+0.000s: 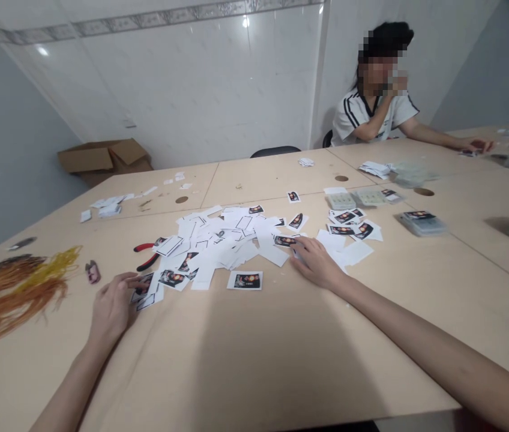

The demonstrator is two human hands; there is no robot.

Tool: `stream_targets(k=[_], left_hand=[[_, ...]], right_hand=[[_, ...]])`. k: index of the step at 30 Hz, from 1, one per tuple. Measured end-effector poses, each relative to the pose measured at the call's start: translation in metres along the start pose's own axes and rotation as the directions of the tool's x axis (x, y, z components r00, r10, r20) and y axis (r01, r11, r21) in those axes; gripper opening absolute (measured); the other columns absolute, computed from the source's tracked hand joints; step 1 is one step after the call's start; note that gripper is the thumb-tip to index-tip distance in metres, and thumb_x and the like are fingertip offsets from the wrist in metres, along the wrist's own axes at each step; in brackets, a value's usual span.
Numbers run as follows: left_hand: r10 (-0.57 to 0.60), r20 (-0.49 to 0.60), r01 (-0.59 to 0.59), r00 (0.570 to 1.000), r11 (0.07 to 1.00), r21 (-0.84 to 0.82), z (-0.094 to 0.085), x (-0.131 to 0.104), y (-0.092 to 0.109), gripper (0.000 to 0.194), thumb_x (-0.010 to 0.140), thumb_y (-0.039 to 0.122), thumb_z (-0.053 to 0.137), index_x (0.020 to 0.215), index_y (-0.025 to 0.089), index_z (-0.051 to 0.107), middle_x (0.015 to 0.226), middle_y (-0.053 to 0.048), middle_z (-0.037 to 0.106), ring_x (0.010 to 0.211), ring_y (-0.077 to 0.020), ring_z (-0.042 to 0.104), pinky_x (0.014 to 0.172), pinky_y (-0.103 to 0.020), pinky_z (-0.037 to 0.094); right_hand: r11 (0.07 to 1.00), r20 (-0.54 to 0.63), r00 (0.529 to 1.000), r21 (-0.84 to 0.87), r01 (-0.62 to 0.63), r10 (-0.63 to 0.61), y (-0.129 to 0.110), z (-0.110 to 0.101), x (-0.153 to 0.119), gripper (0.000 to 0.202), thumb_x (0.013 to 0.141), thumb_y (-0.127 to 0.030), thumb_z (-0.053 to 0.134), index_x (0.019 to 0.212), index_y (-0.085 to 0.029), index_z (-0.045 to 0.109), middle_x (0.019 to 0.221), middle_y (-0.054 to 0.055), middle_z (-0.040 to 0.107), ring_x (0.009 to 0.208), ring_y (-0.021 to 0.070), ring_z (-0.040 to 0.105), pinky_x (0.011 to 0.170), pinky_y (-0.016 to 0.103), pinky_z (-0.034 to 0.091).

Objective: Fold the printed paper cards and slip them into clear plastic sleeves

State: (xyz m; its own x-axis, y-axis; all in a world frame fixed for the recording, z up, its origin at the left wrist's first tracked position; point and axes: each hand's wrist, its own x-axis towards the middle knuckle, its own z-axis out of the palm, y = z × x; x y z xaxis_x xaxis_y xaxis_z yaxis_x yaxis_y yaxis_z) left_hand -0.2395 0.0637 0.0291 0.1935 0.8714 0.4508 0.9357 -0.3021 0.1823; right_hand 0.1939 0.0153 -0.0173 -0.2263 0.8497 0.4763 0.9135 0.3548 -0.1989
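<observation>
A loose heap of small white paper cards (236, 237) covers the middle of the table, some face down, others showing a dark printed side. My left hand (114, 303) lies at the heap's left end, its fingers stretched over a dark printed card (146, 283). At the right side of the heap, my right hand (315, 261) has its fingertips closed on the edge of another printed card (284, 240). A single printed card (245, 280) lies face up between my hands, near the front of the heap.
Red-handled pliers (147, 257), pink snips (93, 272) and orange and yellow cords (20, 288) lie at left. Clear plastic cases (421, 224) stand at right. Across the table sits a co-worker (376, 114), one hand on the tabletop. A cardboard box (105, 159) stands behind.
</observation>
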Motion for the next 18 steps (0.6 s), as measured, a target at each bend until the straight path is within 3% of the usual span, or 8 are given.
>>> stream_targets(k=[5, 13, 18], left_hand=[[-0.03, 0.043, 0.03, 0.999, 0.999, -0.011, 0.001, -0.001, 0.001, 0.051, 0.085, 0.033, 0.012, 0.071, 0.016, 0.058, 0.099, -0.006, 0.058, 0.092, -0.0208, 0.052, 0.085, -0.033, 0.036], [-0.049, 0.081, 0.053, 0.996, 0.998, -0.039, -0.002, -0.003, 0.012, 0.037, 0.085, 0.034, 0.021, 0.097, 0.016, 0.051, 0.081, -0.002, 0.064, 0.084, -0.0176, 0.055, 0.079, -0.027, 0.039], [-0.022, 0.096, 0.027, 0.995, 0.999, -0.045, -0.001, -0.004, 0.014, 0.036, 0.084, 0.038, 0.026, 0.101, 0.016, 0.05, 0.089, -0.003, 0.062, 0.081, -0.0163, 0.057, 0.076, -0.026, 0.041]], right_hand=[[1.0, 0.01, 1.0, 0.023, 0.007, -0.007, 0.003, 0.0, -0.002, 0.028, 0.083, -0.032, 0.035, 0.101, -0.017, 0.051, 0.11, 0.012, 0.047, 0.108, 0.0231, 0.04, 0.089, 0.038, 0.032], [1.0, 0.065, 0.998, 0.019, 0.002, -0.003, 0.006, 0.001, -0.002, 0.032, 0.083, -0.034, 0.036, 0.107, -0.017, 0.049, 0.113, 0.011, 0.049, 0.108, 0.0239, 0.04, 0.091, 0.041, 0.028], [0.997, 0.112, 0.991, 0.023, 0.067, -0.069, 0.004, -0.002, -0.003, 0.034, 0.083, -0.036, 0.037, 0.109, -0.018, 0.048, 0.117, 0.01, 0.046, 0.111, 0.0238, 0.037, 0.094, 0.043, 0.024]])
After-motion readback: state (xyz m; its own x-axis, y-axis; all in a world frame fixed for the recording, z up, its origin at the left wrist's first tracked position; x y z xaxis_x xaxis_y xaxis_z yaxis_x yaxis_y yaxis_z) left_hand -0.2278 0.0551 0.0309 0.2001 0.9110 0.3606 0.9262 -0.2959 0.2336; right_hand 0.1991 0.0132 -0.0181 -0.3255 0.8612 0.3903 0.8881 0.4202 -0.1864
